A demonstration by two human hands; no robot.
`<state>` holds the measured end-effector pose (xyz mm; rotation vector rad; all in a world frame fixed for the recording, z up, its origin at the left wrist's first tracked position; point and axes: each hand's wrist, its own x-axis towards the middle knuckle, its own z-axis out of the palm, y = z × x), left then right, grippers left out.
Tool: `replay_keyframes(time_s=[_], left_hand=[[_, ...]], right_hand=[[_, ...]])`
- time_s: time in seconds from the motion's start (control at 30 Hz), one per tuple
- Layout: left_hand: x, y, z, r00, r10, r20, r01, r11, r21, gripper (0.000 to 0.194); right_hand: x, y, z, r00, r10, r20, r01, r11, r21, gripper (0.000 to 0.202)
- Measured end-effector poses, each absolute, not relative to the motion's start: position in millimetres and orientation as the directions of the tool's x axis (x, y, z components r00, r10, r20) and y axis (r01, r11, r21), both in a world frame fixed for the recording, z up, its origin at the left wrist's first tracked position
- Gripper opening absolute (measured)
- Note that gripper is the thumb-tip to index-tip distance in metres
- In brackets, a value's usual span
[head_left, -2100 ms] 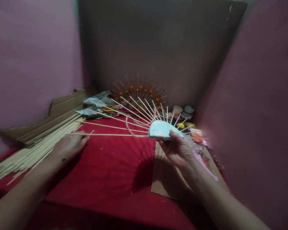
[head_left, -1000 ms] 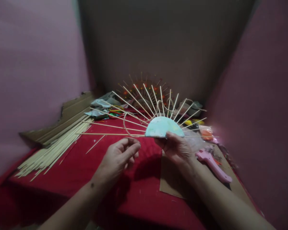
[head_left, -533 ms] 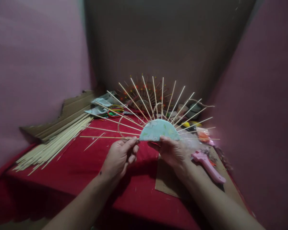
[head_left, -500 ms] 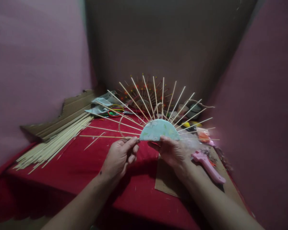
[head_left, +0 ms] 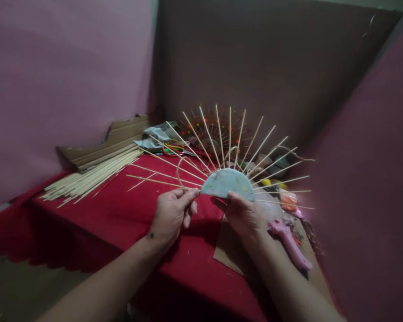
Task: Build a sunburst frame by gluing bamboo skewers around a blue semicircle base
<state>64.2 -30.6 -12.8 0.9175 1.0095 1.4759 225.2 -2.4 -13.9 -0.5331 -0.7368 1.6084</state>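
While the right hand [head_left: 246, 214] is gripping the half-disc [head_left: 227, 183] by its lower edge, sticks [head_left: 206, 129] fanning out above, the left hand [head_left: 174, 210] is pinching at its left corner; the glue gun [head_left: 290, 243] is lying right of the right hand
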Motion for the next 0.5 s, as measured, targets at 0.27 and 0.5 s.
replay_keyframes(time_s=[0.27, 0.5], left_hand=[[63.2, -26.9, -17.5, -0.236, 0.965, 0.110, -0.146, -0.147, 0.978, 0.027], [59.2, -20.6, -16.5, -0.232, 0.942, 0.244, 0.009, -0.248, 0.969, 0.028]], right_hand=[[221.5, -3.4, -15.8, -0.146, 0.978, 0.150, -0.627, 0.026, -0.778, 0.035], [217.9, -5.5, -19.7, -0.118, 0.977, 0.179, -0.589, 0.077, -0.804, 0.042]])
